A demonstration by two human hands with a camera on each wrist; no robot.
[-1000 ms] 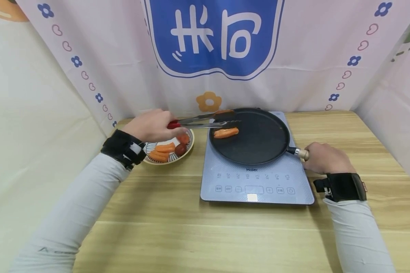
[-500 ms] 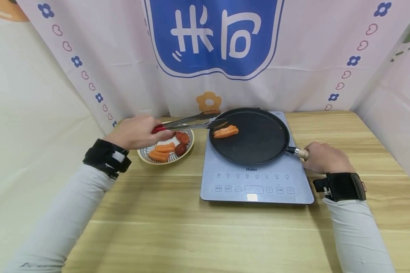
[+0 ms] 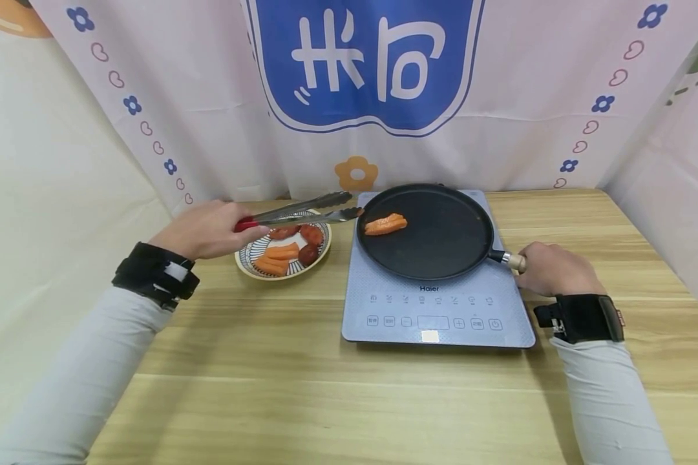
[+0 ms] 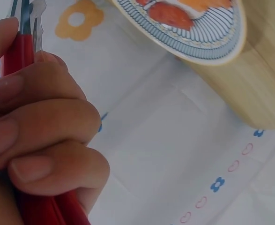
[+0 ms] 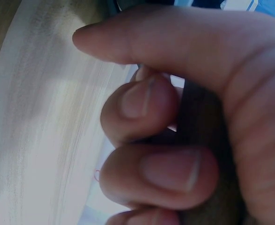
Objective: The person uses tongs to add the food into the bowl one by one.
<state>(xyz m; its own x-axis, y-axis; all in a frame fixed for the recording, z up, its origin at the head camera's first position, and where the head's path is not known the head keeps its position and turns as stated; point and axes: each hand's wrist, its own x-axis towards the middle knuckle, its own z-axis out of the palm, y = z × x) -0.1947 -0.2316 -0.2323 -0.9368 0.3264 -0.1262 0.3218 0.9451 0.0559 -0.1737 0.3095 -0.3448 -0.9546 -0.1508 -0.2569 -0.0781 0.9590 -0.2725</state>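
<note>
My left hand (image 3: 206, 229) grips the red handles of a pair of metal tongs (image 3: 299, 210), its fingers curled round them in the left wrist view. Spread apart, the tong tips hover by the pan's left edge; a small orange-brown patch shows at one tip, unclear what. My right hand (image 3: 561, 268) holds the wooden handle (image 3: 514, 261) of a flat black pan (image 3: 436, 239), fingers wrapped round it in the right wrist view. Near the pan's left rim lies an orange strip of food (image 3: 386, 224). Below the tongs, a patterned plate (image 3: 250, 268) carries orange strips (image 3: 276, 258) and dark red pieces (image 3: 309, 254).
Under the pan is a light-blue induction cooker (image 3: 360, 297) with a touch panel along its front. Everything stands on a wooden table (image 3: 326, 400). A printed cloth (image 3: 232, 129) hangs close behind, and pale cloth walls rise at both sides.
My left hand and the tongs have moved left, drawing the tips from over the pan back past its left edge. The food strip stays on the pan. My right hand has not moved.
</note>
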